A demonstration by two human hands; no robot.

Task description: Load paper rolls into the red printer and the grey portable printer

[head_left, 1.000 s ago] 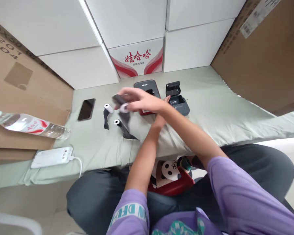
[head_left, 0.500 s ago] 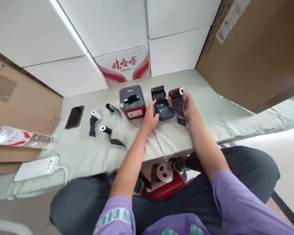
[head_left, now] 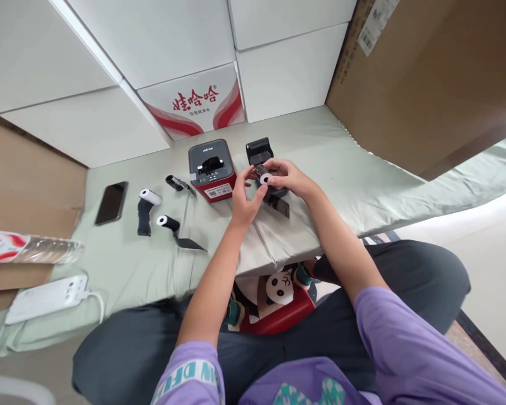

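Note:
Both hands meet over a small dark portable printer [head_left: 259, 149], whose lid stands raised at the back. Between them is a black paper roll [head_left: 265, 179] with a white core end facing me, held over the printer's open bay. My right hand [head_left: 290, 178] grips the roll from the right, fingers on its far side. My left hand [head_left: 245, 198] closes on its left end with fingers and thumb. A loose dark strip [head_left: 280, 207] hangs from the roll over the printer's front. The hands and roll hide most of the bay.
A red and black desktop printer [head_left: 213, 169] stands left of the hands. Further left lie a white roll [head_left: 150, 197], black rolls [head_left: 168, 223] [head_left: 175, 183] with loose tails, and a phone [head_left: 112, 202]. White boxes [head_left: 295, 73] and a cardboard box [head_left: 421, 90] border the surface.
My right hand has brought the black paper roll left, from beside the small printer to over its open bay. My left hand has moved from the printer's edge onto the roll. The view has shifted slightly.

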